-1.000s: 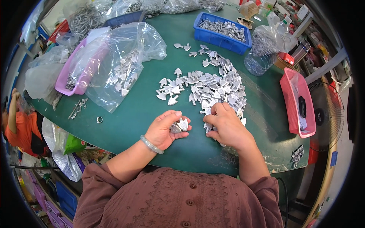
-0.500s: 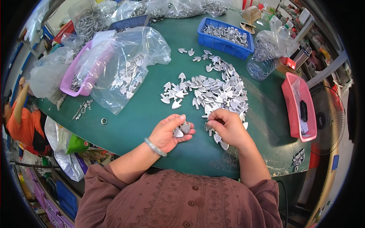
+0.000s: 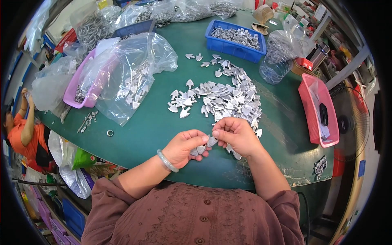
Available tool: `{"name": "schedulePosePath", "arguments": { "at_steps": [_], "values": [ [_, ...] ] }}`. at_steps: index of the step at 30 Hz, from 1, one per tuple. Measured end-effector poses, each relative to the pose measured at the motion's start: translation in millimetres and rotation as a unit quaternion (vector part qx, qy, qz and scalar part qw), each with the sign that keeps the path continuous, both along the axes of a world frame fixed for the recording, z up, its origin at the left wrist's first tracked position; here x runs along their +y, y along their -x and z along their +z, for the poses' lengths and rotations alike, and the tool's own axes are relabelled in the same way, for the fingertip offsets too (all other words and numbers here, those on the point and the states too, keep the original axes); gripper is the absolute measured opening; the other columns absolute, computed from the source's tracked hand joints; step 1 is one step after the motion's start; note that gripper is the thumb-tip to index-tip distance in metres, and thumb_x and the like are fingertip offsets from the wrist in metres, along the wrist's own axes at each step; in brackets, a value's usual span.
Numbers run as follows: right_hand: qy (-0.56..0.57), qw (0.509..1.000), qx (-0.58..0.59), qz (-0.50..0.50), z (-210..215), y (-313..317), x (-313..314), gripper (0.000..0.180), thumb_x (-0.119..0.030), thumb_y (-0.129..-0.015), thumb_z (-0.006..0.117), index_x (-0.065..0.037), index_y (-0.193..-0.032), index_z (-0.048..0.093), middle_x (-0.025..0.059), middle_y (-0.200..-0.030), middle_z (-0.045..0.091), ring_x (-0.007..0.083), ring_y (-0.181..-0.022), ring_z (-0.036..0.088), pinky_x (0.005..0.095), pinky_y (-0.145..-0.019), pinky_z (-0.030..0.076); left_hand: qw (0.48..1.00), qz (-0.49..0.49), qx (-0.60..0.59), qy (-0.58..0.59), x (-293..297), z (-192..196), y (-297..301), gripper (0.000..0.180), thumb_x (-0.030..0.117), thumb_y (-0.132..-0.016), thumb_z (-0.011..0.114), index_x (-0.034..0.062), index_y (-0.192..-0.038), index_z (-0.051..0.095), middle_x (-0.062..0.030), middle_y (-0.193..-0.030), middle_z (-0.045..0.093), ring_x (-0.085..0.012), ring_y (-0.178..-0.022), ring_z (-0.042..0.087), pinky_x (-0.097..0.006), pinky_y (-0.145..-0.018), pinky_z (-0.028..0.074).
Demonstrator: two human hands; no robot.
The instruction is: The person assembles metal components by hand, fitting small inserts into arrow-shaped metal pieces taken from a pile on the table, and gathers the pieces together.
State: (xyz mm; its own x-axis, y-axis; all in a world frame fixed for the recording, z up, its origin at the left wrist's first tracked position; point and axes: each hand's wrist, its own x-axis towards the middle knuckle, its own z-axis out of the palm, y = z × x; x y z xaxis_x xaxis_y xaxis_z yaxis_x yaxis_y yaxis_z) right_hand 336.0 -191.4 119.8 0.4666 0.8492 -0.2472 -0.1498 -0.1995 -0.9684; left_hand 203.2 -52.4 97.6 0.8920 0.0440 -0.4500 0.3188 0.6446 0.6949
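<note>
My left hand [image 3: 185, 148], with a pale bangle [image 3: 167, 161] at its wrist, is closed around a few silver spade-shaped metal pieces [image 3: 200, 149]. Its thumb lies along them. Close beside it, my right hand [image 3: 234, 135] pinches another spade-shaped metal piece [image 3: 212, 141] between thumb and fingers, at the left hand's fingertips. Just beyond my hands spreads a heap of the same metal pieces [image 3: 234, 96] on the green table [image 3: 139, 143]. A few pieces lie partly hidden under my right hand.
Left stand a purple basket [image 3: 70, 96] and a clear bag [image 3: 122, 102] with metal pieces. Farther back is a blue bin [image 3: 234, 50] of small metal parts. At right are a clear plastic jar [image 3: 272, 73], a pink basket [image 3: 304, 104] and a fan [image 3: 347, 128]. Another person [image 3: 28, 136] is at far left.
My right hand has moved left from the heap's near edge to my left hand, bringing a metal piece. The left hand's fingers have curled in more. The view has shifted slightly.
</note>
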Motion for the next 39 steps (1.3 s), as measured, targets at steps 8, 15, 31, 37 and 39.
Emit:
{"name": "schedulePosePath", "arguments": {
  "at_steps": [8,15,31,37,39],
  "values": [
    [-0.024,0.999,0.047,0.01,-2,-1,-3,0.012,-0.011,-0.085,0.055,-0.001,-0.089,0.06,0.0004,-0.072,0.058,0.0062,-0.06,0.052,0.0199,-0.054,0.044,1.0,0.002,0.0,-0.007,-4,-4,0,0.014,0.022,-0.084,0.06,0.0094,-0.089,0.057,-0.0025,-0.081,0.061,-0.0113,-0.066,0.058,-0.022,-0.055,0.045],
    [-0.04,0.998,0.034,0.041,2,-3,-2,0.01,-0.008,-0.086,0.053,-0.001,-0.091,0.058,0.0001,-0.074,0.057,0.0061,-0.063,0.052,0.0206,-0.058,0.044,1.0,0.01,-0.013,0.018,-2,-8,0,0.011,0.021,-0.086,0.056,0.0105,-0.091,0.058,-0.0032,-0.083,0.062,-0.0111,-0.067,0.058,-0.023,-0.056,0.046],
    [0.093,0.838,-0.534,0.065,9,-1,-16,0.02,-0.018,-0.074,0.064,-0.004,-0.088,0.06,0.0116,-0.082,0.059,0.0292,-0.076,0.057,0.0361,-0.066,0.047,0.998,-0.013,-0.032,0.047,-3,-10,4,0.021,0.026,-0.087,0.052,0.0121,-0.103,0.053,-0.001,-0.083,0.059,-0.0115,-0.076,0.057,-0.026,-0.062,0.047],
    [0.135,0.758,-0.608,0.194,7,-2,-25,0.023,-0.011,-0.066,0.063,-0.004,-0.088,0.058,0.0127,-0.087,0.056,0.03,-0.084,0.055,0.0382,-0.071,0.045,0.996,0.044,-0.023,0.068,1,-15,-3,0.01,0.019,-0.087,0.052,0.0095,-0.089,0.053,-0.0051,-0.084,0.06,-0.0168,-0.074,0.061,-0.03,-0.059,0.051],
    [0.105,0.771,-0.597,0.194,4,-6,-25,0.017,-0.008,-0.068,0.06,-0.004,-0.085,0.057,0.0116,-0.084,0.055,0.0299,-0.082,0.055,0.0386,-0.07,0.045,0.995,0.048,-0.045,0.08,4,-17,1,0.009,0.012,-0.084,0.055,0.0088,-0.092,0.054,-0.0051,-0.083,0.06,-0.0163,-0.072,0.06,-0.029,-0.057,0.05]
  ]
}}
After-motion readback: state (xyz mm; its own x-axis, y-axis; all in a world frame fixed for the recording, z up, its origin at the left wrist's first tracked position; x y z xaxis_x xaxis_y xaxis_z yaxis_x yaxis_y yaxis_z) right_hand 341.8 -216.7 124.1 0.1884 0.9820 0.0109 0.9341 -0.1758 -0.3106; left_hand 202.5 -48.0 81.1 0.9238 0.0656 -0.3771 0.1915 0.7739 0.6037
